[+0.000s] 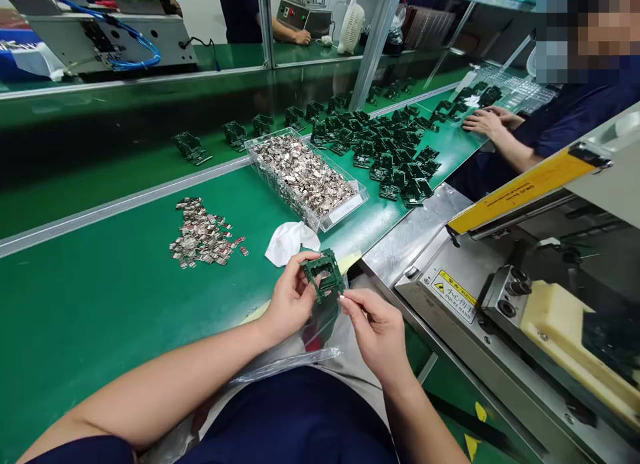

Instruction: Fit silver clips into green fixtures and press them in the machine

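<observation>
Left hand (pixel 291 297) closes firmly around a dark green frame-shaped fixture (pixel 324 274), gripping it by the edge, while the right hand (pixel 377 334) is nearly shut, pinching what looks like a tiny metal clip (pixel 342 297) against the fixture's near corner. Both hands are held above a clear plastic bag (pixel 285 365) draped over the person's lap (pixel 295 417). Just past them on the green desk (pixel 100 331), a crumpled white cloth (pixel 291 243) lies against a clear plastic tray (pixel 320 219) heaped with metal clips, and a loose pile of metal clips (pixel 200 234) sits well to the left. To the right stands a steel machine (pixel 415 284) bearing a yellow warning label (pixel 447 294). Beyond the tray, dozens of green fixtures (pixel 395 161) crowd the desk in a dense cluster, with more in a straggling row. A co-worker's hands (pixel 485 123) rest near them at far right. Across the aisle, on a second green desk (pixel 230 59), another person's hand (pixel 303 37) lies near a benchtop machine (pixel 305 14) and a white fan (pixel 351 25).
</observation>
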Demonstrator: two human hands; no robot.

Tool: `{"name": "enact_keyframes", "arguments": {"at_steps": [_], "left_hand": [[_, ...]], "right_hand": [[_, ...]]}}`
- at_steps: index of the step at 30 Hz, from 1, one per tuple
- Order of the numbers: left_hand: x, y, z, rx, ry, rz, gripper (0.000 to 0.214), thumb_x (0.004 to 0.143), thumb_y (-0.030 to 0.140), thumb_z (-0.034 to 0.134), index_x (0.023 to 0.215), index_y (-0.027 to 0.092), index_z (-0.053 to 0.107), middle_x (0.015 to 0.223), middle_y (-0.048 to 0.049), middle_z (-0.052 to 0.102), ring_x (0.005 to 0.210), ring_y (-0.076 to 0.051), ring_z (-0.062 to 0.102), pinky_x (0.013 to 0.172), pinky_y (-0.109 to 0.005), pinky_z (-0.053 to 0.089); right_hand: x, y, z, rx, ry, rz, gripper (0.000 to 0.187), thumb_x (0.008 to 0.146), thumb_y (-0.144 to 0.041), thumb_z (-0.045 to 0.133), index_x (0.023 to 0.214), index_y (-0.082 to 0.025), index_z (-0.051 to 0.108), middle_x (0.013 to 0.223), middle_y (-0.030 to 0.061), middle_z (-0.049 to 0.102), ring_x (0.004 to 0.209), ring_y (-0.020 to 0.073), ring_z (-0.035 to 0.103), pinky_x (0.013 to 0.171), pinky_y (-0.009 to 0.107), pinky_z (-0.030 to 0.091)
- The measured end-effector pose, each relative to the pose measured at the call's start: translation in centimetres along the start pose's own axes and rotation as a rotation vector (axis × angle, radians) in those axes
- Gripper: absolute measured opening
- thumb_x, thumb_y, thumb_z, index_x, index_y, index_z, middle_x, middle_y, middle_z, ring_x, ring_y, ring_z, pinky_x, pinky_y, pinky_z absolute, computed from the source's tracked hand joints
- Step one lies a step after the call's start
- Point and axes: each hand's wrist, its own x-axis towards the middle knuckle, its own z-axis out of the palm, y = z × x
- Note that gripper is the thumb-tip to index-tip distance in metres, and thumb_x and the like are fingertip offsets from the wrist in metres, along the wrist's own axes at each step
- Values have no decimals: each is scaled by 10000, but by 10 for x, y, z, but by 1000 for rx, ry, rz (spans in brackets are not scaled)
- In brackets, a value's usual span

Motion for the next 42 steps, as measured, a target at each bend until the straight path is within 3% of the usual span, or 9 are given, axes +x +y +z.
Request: {"name": "enact_keyframes", "arguments": {"at_steps": [4,10,14,25,31,33,37,40,42], "left_hand": [[2,-1,0,8,17,52,340,913,385,567,1195,220,472,916,-26,605,729,-123,566,647,-229,487],[3,2,3,-150,52,-11,370,879,408,614,1148,211,455,904,-26,603,741,-127,600,670,-245,535],[-2,4,7,-204,20,-59,402,873,418,616,1171,216,436,927,-35,610,749,-140,614,685,-275,557],[-17,6,8,-18,-58,80,299,937,278,524,1224,238,454,1007,-55,648,853,-151,643,758,-267,527],[-20,4,9,37,-39,45,294,932,306,529,1214,235,484,1047,-66,625,843,-158,619,722,-268,518],[-18,5,10,51,-51,57,292,930,305,532,1212,241,491,1042,-61,626,848,-157,616,735,-268,518],[-16,12,19,68,-141,28,315,931,298,536,1237,242,489,1087,-77,632,864,-159,624,746,-270,527],[-11,23,38,15,-424,-18,370,932,305,532,1295,252,481,1131,-95,648,919,-188,661,793,-310,553],[1,35,60,-48,-730,-37,464,931,304,533,1380,268,425,1177,-108,657,1011,-221,676,862,-355,558]], "right_hand": [[16,-9,9,-46,134,-115,86,866,-138,661,883,-217,692,803,13,583,731,150,560,641,271,464],[19,-5,15,-163,108,-161,89,907,-168,584,899,-208,662,826,37,569,778,186,554,681,318,464],[17,-7,11,-141,97,-128,103,911,-178,563,896,-212,659,827,38,575,780,190,561,669,310,458],[16,-15,19,-212,131,-91,120,883,-205,602,764,-194,600,765,22,541,755,183,520,672,313,432],[11,-5,18,15,188,78,137,869,-259,635,781,-202,546,806,9,530,723,153,521,637,276,450],[9,0,10,82,190,87,78,861,-241,637,901,-209,578,867,18,554,754,156,537,674,284,473],[2,0,-28,6,-13,-66,547,869,-253,649,1381,-261,457,1311,111,533,1120,245,554,852,372,514],[-18,-10,-73,-94,-80,-171,659,824,-292,740,1413,-290,444,1371,104,524,1262,293,490,973,449,488],[-41,-17,-108,-118,22,-187,596,787,-299,783,1328,-300,533,1277,97,593,1214,305,536,994,494,479]]}}
